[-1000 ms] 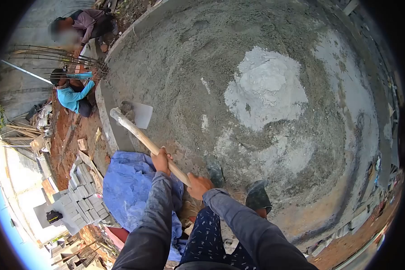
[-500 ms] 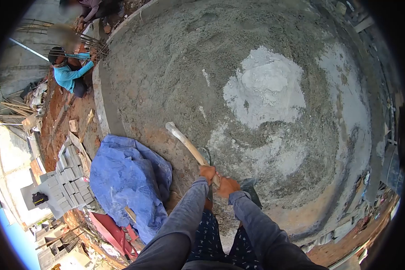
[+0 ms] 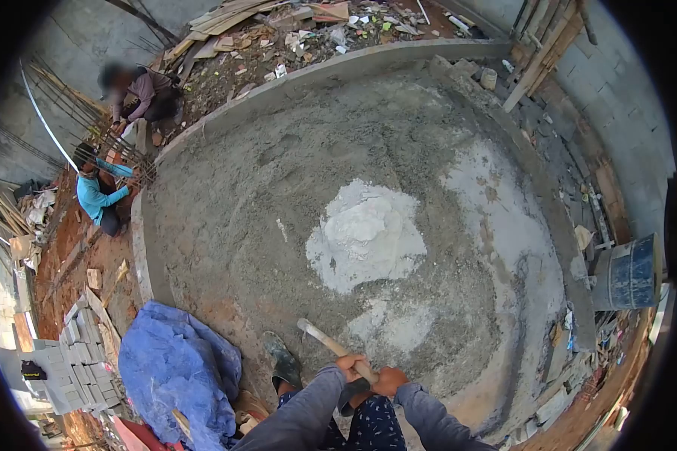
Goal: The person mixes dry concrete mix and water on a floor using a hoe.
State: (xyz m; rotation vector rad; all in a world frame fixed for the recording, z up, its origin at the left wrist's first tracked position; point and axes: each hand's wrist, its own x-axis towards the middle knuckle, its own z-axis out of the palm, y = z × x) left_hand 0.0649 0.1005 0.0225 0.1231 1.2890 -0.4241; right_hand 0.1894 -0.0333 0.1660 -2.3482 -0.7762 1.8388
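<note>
My left hand [image 3: 351, 367] and my right hand [image 3: 389, 381] are both wrapped round a wooden tool handle [image 3: 325, 342], the left one further up toward its pale, cement-smeared end. That end points forward and left over the mortar bed. Whatever head the tool has is hidden from me. Ahead lies a heap of white-grey powder [image 3: 365, 233] on a wide spread of grey sand mix [image 3: 256, 203], with a smaller powder patch [image 3: 402, 325] nearer my hands. A muddy rubber boot [image 3: 282, 361] stands left of the handle.
A crumpled blue tarp [image 3: 177, 368] lies at left, beside stacked grey blocks [image 3: 83, 357]. Low concrete edging [image 3: 293, 81] bounds the mix. Two people crouch at upper left, one in a turquoise shirt [image 3: 96, 199], near rebar [image 3: 139, 161]. A blue drum [image 3: 626, 274] stands at right.
My view has tilted up, so the powder heap and tarp sit lower and further left. One boot now shows more fully left of the handle. Both hands still grip the handle.
</note>
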